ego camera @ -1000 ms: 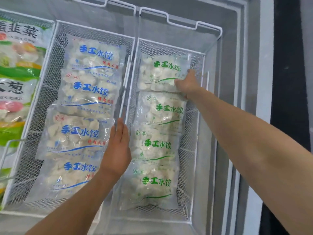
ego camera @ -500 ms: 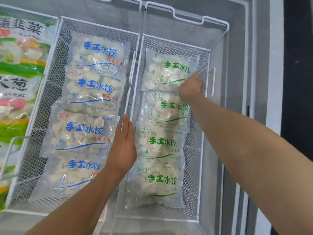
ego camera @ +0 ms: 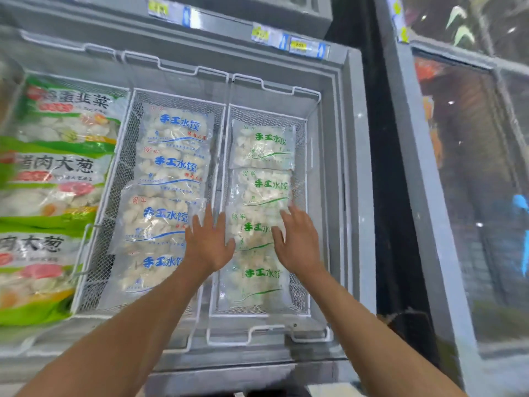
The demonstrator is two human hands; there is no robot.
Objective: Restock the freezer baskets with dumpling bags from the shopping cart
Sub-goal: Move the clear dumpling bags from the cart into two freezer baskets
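Two white wire baskets sit side by side in the open chest freezer. The left basket [ego camera: 120, 156] holds several clear dumpling bags with blue print [ego camera: 174, 164]. The right basket [ego camera: 310, 196] holds several bags with green print [ego camera: 263, 144]. My left hand [ego camera: 207, 242] hovers flat with straight fingers over the divide between the baskets. My right hand [ego camera: 297, 242] is spread open over the right side of the third green-print bag [ego camera: 252, 230]. Neither hand holds anything. The shopping cart is out of view.
Large green-and-white dumpling bags [ego camera: 57, 167] fill the freezer compartment to the left. The grey freezer rim [ego camera: 355, 196] runs along the right, with a dark gap and a second glass-topped freezer [ego camera: 472, 196] beyond. Price tags [ego camera: 300, 47] line the back edge.
My right hand has pulled back from the farthest green-print bag to the third one. My left hand shifted slightly right. The view has drawn back and tilted up, showing more of the freezer.
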